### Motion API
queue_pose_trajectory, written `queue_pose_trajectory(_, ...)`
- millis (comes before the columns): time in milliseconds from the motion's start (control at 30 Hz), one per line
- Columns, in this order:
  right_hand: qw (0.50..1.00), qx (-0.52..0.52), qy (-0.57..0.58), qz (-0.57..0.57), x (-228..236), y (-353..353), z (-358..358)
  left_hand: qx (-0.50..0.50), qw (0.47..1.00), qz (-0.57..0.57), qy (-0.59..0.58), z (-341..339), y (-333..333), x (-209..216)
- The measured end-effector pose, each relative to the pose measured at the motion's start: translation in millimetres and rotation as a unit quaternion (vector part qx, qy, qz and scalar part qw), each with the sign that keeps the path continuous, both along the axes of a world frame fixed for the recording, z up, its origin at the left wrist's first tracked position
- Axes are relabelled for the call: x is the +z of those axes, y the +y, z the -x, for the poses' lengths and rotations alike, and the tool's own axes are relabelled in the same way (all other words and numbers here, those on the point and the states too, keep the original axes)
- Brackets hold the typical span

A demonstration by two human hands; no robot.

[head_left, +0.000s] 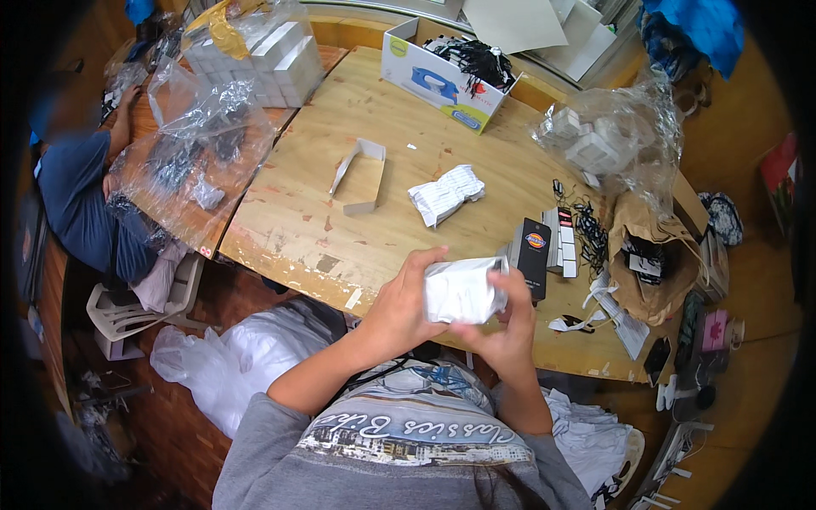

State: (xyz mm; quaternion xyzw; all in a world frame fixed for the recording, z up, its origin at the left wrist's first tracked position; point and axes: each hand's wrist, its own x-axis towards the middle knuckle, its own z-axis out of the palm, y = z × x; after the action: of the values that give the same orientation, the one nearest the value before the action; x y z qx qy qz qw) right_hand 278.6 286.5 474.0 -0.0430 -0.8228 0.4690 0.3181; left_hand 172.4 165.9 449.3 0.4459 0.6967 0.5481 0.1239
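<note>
Above the table's near edge I hold a white wrapped packet (463,291), block-shaped with a crinkled, slightly shiny face. My left hand (395,306) grips its left side, thumb along the upper edge. The fingers of my right hand (510,327) close on its right side and lower corner. Just right of it stands a stack of black hang tags (534,255), partly behind my right fingers. Farther off lies a crumpled white packet with faint lines (446,195). Left of that, an open cardboard sleeve (365,177) stands on the wooden tabletop (297,195).
A carton of black cords (442,78) stands at the back. To the right are a clear bag of white pieces (608,140), a brown paper bag (650,255) and loose black strings (588,238). Another person (85,187) sits at left beside plastic-wrapped white boxes (263,64).
</note>
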Motion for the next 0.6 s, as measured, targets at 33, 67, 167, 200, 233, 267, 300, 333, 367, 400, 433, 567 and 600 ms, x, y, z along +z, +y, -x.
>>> queue_pose_trajectory(33,0.993,-0.006,-0.004,0.122,-12,3,3,-0.001,1.000,-0.006,0.008,0,-1,4)
queue_pose_trajectory(67,0.970,-0.008,-0.006,0.243,-23,6,6,0.002,1.000,-0.011,0.017,1,-2,7)
queue_pose_trajectory(167,0.859,0.053,0.001,0.509,-23,11,11,-0.081,0.981,-0.040,-0.169,13,-16,12)
queue_pose_trajectory(200,0.809,0.071,0.010,0.584,-22,11,12,-0.068,0.983,-0.043,-0.164,15,-17,12)
queue_pose_trajectory(233,0.789,0.092,0.005,0.608,-25,10,12,-0.054,0.985,-0.045,-0.160,16,-19,10)
queue_pose_trajectory(267,0.766,0.101,-0.003,0.635,-28,9,14,-0.039,0.986,-0.047,-0.156,17,-20,9)
queue_pose_trajectory(300,0.743,0.108,-0.010,0.661,-32,7,16,-0.017,0.983,-0.071,-0.166,17,-19,10)
queue_pose_trajectory(333,0.718,0.115,-0.018,0.686,-35,6,17,-0.007,0.983,-0.080,-0.166,16,-19,9)
queue_pose_trajectory(367,0.703,0.128,-0.029,0.699,-38,5,18,0.002,0.982,-0.090,-0.166,15,-20,7)
queue_pose_trajectory(400,0.687,0.140,-0.039,0.711,-40,4,19,0.011,0.981,-0.099,-0.166,14,-20,5)
queue_pose_trajectory(433,0.672,0.153,-0.050,0.723,-42,3,20,0.019,0.981,-0.099,-0.164,14,-21,6)
queue_pose_trajectory(567,0.719,0.139,-0.030,0.681,-38,-4,19,0.052,0.977,-0.108,-0.174,17,-23,4)
queue_pose_trajectory(600,0.762,0.134,-0.016,0.634,-35,-7,18,0.060,0.975,-0.113,-0.181,19,-23,1)
